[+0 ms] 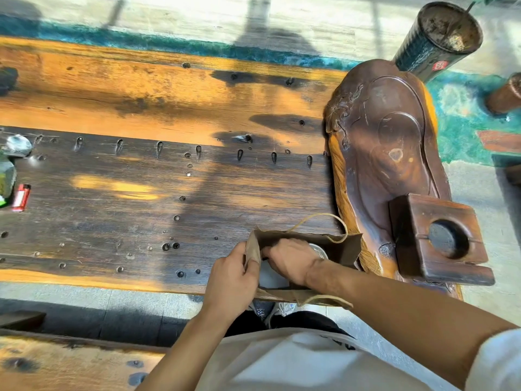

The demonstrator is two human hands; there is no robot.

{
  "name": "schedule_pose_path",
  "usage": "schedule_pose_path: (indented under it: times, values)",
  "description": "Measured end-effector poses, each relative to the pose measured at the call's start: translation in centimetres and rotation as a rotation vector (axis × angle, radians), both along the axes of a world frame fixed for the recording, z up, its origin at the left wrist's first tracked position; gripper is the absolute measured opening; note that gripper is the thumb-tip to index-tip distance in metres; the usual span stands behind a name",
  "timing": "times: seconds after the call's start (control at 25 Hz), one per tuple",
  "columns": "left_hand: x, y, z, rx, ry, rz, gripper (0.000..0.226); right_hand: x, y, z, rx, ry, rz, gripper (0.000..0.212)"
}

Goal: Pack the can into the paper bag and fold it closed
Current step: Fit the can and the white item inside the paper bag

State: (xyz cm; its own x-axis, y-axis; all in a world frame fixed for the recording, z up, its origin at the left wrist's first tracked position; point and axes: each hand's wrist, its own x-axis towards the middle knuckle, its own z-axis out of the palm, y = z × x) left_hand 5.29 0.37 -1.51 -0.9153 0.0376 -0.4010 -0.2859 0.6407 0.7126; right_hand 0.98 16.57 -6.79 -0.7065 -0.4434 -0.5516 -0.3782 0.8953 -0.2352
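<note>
A brown paper bag (342, 248) with twine handles stands open at the near edge of the wooden table (141, 108), beside the carved tray. My left hand (234, 280) pinches the bag's left rim and holds it open. My right hand (290, 259) reaches down inside the bag, fingers closed around a can (320, 250); only the can's silvery top shows past my fingers. The rest of the can is hidden by my hand and the bag walls.
A carved wooden tea tray (394, 153) with a square wooden block (439, 238) lies right of the bag. A dark cylindrical tin (434, 38) stands far right. A red lighter (21, 197) and a glass jar (7, 176) sit at the left edge.
</note>
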Motion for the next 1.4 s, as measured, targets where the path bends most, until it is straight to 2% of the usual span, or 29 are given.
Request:
schedule_pose_path:
  times: [0.2,0.44,0.72,1.24,1.4]
  values:
    - [0.3,0.2,0.3,0.001,-0.008,0.003,0.01,1.4,2.3,0.4,-0.117,0.019,-0.07,0.031]
    - [0.4,0.4,0.3,0.017,-0.027,0.019,0.009,2.0,1.9,0.7,-0.242,0.066,-0.318,0.032]
    - [0.3,0.2,0.3,0.042,-0.035,0.049,0.01,2.0,0.3,2.3,-0.216,0.168,-0.299,0.035]
    - [0.1,0.6,-0.1,0.018,-0.028,0.046,0.008,1.5,0.0,-0.2,-0.28,0.002,-0.503,0.032]
    - [0.1,0.4,0.0,0.033,-0.044,0.054,0.008,1.4,0.0,-0.4,-0.295,-0.029,-0.528,0.036]
